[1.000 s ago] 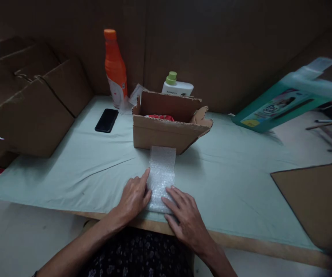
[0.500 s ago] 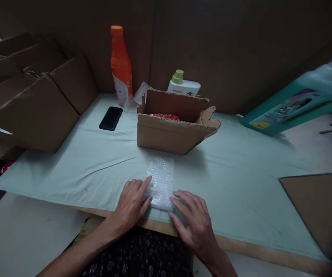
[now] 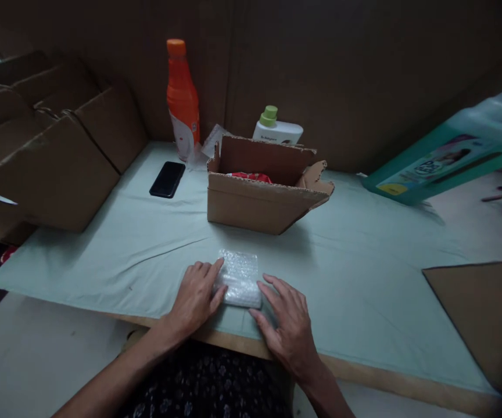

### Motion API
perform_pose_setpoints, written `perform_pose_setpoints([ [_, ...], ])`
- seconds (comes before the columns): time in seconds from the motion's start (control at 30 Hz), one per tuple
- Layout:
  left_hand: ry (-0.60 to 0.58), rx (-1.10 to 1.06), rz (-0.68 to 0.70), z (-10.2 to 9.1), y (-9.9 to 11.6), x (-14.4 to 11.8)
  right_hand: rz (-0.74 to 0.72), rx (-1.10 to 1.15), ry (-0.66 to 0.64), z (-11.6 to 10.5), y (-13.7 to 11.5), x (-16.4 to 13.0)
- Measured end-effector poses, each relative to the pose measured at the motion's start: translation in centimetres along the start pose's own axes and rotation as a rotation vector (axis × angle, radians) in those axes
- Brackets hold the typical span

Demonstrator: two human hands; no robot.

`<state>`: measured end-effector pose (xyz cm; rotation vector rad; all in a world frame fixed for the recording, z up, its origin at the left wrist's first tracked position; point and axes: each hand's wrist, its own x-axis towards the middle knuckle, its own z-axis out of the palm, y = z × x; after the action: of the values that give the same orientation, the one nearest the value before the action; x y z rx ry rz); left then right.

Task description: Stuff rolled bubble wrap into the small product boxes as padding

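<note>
**Two hands flank a small bubble-wrap bundle**

Head view: Both hands lie flat on the green cloth with fingers loosely spread, neither closed around anything. The left hand (image 3: 196, 296) presses its fingertips against the left edge of the bubble-wrap bundle (image 3: 239, 277), and the right hand (image 3: 288, 322) touches its right near corner. The bundle lies at the near edge of the table, at 6 o'clock from the open cardboard box (image 3: 262, 194).

It looks light, soft and springy, likely to unroll if let go, and slick enough to slide on cloth (whether anything is wrapped inside, I cannot tell in this dim light). The two short sides, where the fingers already rest, seem the best place to take hold, squeezing gently.

The table cloth (image 3: 364, 261) is pale green, slightly creased, and offers some grip. At 11 o'clock from the bundle lie a black phone (image 3: 167, 179) and an orange bottle (image 3: 182, 98); a white bottle with a green cap (image 3: 276, 126) stands behind the box. Folded cartons (image 3: 54, 157) lean at 10 o'clock, a teal package (image 3: 447, 159) lies at 2 o'clock, and a flat cardboard sheet (image 3: 481, 313) at 3 o'clock. The wall behind is dark brown.
</note>
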<state>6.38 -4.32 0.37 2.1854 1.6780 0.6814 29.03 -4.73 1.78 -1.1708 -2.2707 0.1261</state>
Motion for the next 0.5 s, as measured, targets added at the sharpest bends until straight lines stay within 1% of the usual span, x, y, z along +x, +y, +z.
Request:
perform_pose_setpoints([
  [0.07, 0.009, -0.016, -0.044, 0.1, -0.3, 0.8, -0.062, -0.03, -0.084, 0.4, 0.2, 0.3],
  [0.13, 0.065, -0.17, -0.11, 0.1, -0.4, 0.7, -0.07, -0.02, -0.128, 0.9, 0.4, 0.7],
  [0.17, 0.096, -0.287, -0.172, 0.0, -0.3, 0.3, -0.045, 0.008, -0.117, 1.2, 0.6, 0.9],
  [0.23, 0.124, -0.569, -0.345, -0.3, -0.1, -0.7, 0.051, 0.107, -0.053, 1.7, 0.8, 1.3],
  [0.3, 0.092, -0.85, -0.521, -0.5, 0.3, -1.5, 0.17, 0.23, -0.02, 1.9, 0.8, 1.5],
  [0.33, 0.063, -0.967, -0.582, -0.6, 0.5, -1.7, 0.215, 0.297, -0.038, 1.8, 0.6, 1.6],
  [0.4, -0.006, -1.122, -0.637, -0.8, 1.0, -1.5, 0.273, 0.428, -0.117, 1.5, 0.3, 1.6],
  [0.43, -0.038, -1.162, -0.634, -0.9, 1.2, -1.3, 0.297, 0.483, -0.15, 1.2, 0.1, 1.5],
  [0.5, -0.076, -1.192, -0.587, -1.0, 1.6, -0.9, 0.37, 0.56, -0.155, 0.7, 0.1, 1.3],
])
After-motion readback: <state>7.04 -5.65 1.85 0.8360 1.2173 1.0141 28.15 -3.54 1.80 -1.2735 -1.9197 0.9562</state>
